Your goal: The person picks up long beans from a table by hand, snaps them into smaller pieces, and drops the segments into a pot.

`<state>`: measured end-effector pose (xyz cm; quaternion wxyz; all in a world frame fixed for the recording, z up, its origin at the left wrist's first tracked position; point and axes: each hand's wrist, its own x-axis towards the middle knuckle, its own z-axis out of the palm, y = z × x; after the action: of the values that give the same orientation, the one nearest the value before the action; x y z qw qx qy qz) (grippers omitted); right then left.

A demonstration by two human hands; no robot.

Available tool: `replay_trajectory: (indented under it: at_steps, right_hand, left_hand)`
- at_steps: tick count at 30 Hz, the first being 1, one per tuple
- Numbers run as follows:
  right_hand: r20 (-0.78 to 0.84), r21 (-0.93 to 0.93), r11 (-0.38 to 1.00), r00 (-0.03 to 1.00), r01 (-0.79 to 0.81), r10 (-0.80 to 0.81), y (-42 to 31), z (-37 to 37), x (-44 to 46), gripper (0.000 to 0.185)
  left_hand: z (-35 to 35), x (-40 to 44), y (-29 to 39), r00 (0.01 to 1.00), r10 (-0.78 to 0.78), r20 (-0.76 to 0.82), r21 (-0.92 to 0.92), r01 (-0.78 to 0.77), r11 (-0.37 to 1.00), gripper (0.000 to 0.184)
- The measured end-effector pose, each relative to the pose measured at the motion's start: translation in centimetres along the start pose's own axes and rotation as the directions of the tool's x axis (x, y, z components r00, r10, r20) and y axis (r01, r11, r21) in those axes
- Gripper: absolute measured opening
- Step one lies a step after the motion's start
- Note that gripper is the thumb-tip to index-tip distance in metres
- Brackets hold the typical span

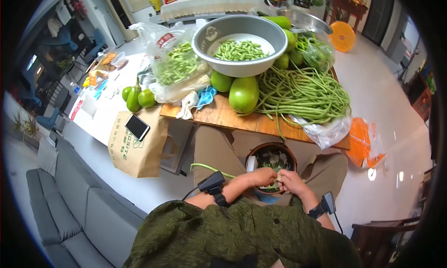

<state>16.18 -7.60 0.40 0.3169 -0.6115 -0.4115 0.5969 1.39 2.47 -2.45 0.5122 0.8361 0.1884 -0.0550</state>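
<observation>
1. Curls the left hand (263,176) nearly closed, in a grip around 1 long green bean (205,165), with the bean's free end reaching out past the left forearm.
2. Holds the right hand (289,180) up against the left, fingers folded in; cannot tell what, if anything, lies inside this grip.
3. Places both hands just over a brown-rimmed bucket (294,162) between the knees, with green scraps inside.
4. Wears 1 black device (212,181) on each wrist.
5. Faces a wooden surface (209,117), with a heap of long beans (307,93) at its right front, partly on clear plastic.
6. Has a gray basin (240,69) farther back, with cut bean pieces (240,50) in it, and 2 green gourds (243,95) at its front.
7. Has a phone (138,127) at the left, lying on a brown paper bag (139,158).
8. Shows an orange bag (358,140) beyond the surface's right end.
</observation>
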Motion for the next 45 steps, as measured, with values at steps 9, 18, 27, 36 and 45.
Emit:
replay_trajectory:
  at_steps: [9, 18, 27, 36, 45]
  right_hand:
    - [0.023, -0.236, 0.969, 0.997, 0.076, -0.073, 0.4, 0.5, -0.1, 0.012]
    - [0.027, -0.839, 0.464, 0.874, 0.284, -0.485, 0.7, 1.9, 0.3, 0.011]
    - [-0.350, -0.778, 0.621, 0.755, 0.095, -0.554, 1.6, 1.9, 2.0, 0.010]
    - [-0.610, -0.082, 0.981, 0.769, 0.176, -0.189, 3.3, 1.2, 2.9, 0.024]
    - [-0.301, 0.719, 0.687, 0.938, 0.104, 0.174, 0.4, 1.1, 1.7, 0.017]
  left_hand:
    - [-0.2, -0.5, 0.1, 1.000, 0.009, -0.016, 0.061, -0.008, 0.998, 0.019]
    - [0.1, -0.9, 1.1, 0.985, 0.135, -0.103, 0.378, -0.087, 0.922, 0.012]
    - [1.1, 0.4, 1.4, 0.856, 0.219, -0.469, 0.291, -0.084, 0.953, 0.011]
    - [1.9, 1.8, 2.1, 0.788, 0.232, -0.570, 0.219, -0.126, 0.967, 0.007]
    - [1.0, 2.2, 1.9, 0.814, 0.173, -0.555, 0.162, -0.098, 0.982, 0.007]
